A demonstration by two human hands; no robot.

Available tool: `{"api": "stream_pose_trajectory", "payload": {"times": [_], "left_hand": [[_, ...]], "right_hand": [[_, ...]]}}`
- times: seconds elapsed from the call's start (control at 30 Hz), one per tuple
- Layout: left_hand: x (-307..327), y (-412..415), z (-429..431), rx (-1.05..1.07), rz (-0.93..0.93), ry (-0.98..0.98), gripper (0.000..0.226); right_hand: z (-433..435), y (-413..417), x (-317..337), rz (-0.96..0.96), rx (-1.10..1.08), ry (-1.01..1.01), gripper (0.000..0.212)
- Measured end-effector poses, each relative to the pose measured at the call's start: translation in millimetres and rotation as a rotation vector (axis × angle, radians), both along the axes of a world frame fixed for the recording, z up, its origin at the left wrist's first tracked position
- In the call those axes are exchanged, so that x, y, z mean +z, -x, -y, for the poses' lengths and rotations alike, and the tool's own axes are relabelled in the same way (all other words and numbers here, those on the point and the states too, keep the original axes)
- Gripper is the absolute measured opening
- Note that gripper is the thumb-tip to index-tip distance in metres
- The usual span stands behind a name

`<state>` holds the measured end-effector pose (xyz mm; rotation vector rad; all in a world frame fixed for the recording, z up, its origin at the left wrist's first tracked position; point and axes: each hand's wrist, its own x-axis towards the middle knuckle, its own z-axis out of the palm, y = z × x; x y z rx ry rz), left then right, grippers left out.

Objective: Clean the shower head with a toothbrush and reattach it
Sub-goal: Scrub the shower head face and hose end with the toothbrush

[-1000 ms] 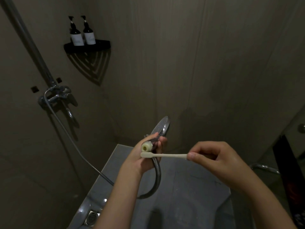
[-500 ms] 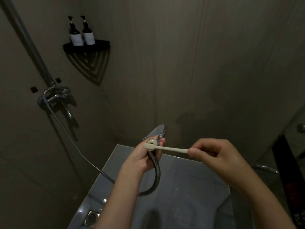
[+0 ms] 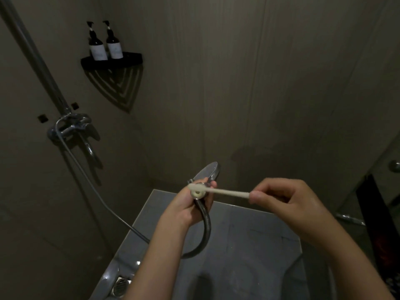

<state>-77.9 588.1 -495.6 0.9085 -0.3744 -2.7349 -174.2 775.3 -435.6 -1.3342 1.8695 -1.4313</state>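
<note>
Close in, two bare forearms reach over the grey shower floor, with a round drain at its lower left edge. The right hand has its fingers curled and pinched on the handle end of a pale toothbrush. The brush's head lies across a pale ringed fitting at the left hand. That hand's fingers are wrapped round the chrome shower head, which tilts up and away, its face edge-on. A metal hose loops down from the grip and runs left to the wall mixer. Farther up, a black corner shelf carries two dark pump bottles.
</note>
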Motion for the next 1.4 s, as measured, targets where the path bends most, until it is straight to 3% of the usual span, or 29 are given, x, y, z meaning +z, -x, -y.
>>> {"api": "stream_pose_trajectory", "payload": {"times": [0.4, 0.67, 0.83, 1.0, 1.27, 1.4], "left_hand": [[0.7, -2.0, -0.7, 0.015, 0.001, 0.018, 0.040], [0.2, -1.4, -1.5, 0.042, 0.022, 0.042, 0.040], [2.1, -1.4, -1.8, 0.028, 0.027, 0.018, 0.023], [1.4, -0.5, -1.7, 0.036, 0.052, 0.022, 0.029], [3.1, 0.2, -4.9, 0.027, 0.027, 0.179, 0.010], [2.8, -0.9, -5.2, 0.041, 0.037, 0.332, 0.012]], "right_hand": [[2.4, -0.9, -9.7, -0.068, -0.029, -0.069, 0.015], [2.0, 2.9, -9.9, -0.059, -0.040, -0.041, 0.015], [1.8, 5.8, -10.9, -0.071, -0.062, -0.030, 0.011], [2.5, 7.5, -15.6, -0.075, -0.115, 0.023, 0.012], [3.2, 14.3, -19.7, -0.095, -0.191, 0.037, 0.016], [5.2, 11.5, -21.0, -0.095, -0.171, -0.007, 0.015]]}}
